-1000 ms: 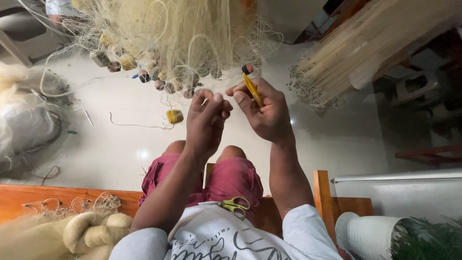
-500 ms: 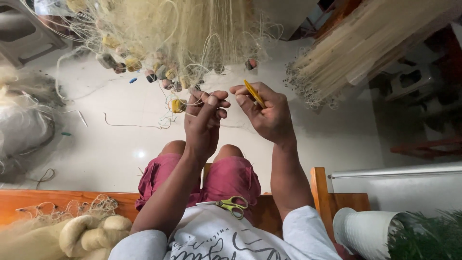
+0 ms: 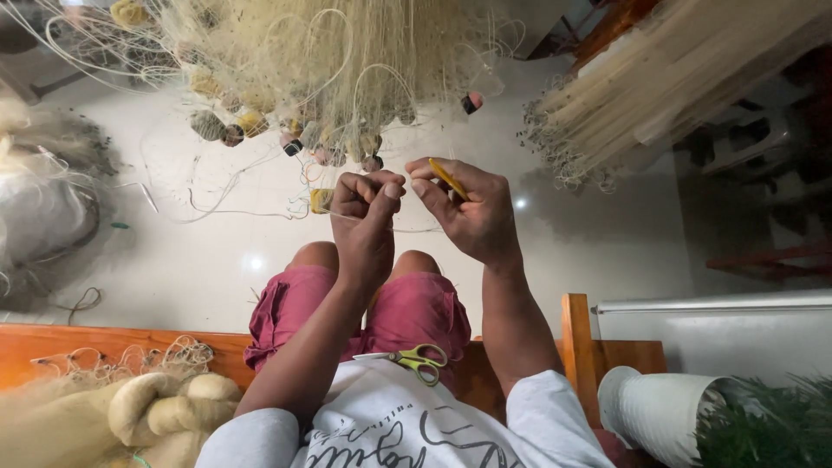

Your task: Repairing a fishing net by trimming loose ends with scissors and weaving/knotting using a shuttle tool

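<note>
A pale fishing net (image 3: 295, 69) with small floats hangs in front of me. My left hand (image 3: 364, 221) is closed, pinching a thin line of the net between thumb and fingers. Close beside it, my right hand (image 3: 468, 212) grips a yellow netting needle (image 3: 448, 178) and the same line. The line runs taut between both hands. A yellow float (image 3: 321, 200) hangs just left of my left hand.
Green-handled scissors (image 3: 416, 360) lie on my lap. I sit on a wooden bench (image 3: 87, 342) with bundled net (image 3: 130, 416) at the left. A second net bundle (image 3: 659, 78) hangs at upper right. A white cylinder (image 3: 659, 407) stands at lower right.
Both hands have dropped slightly and drawn closer together. The yellow needle has tilted and sunk deeper into my right hand.
</note>
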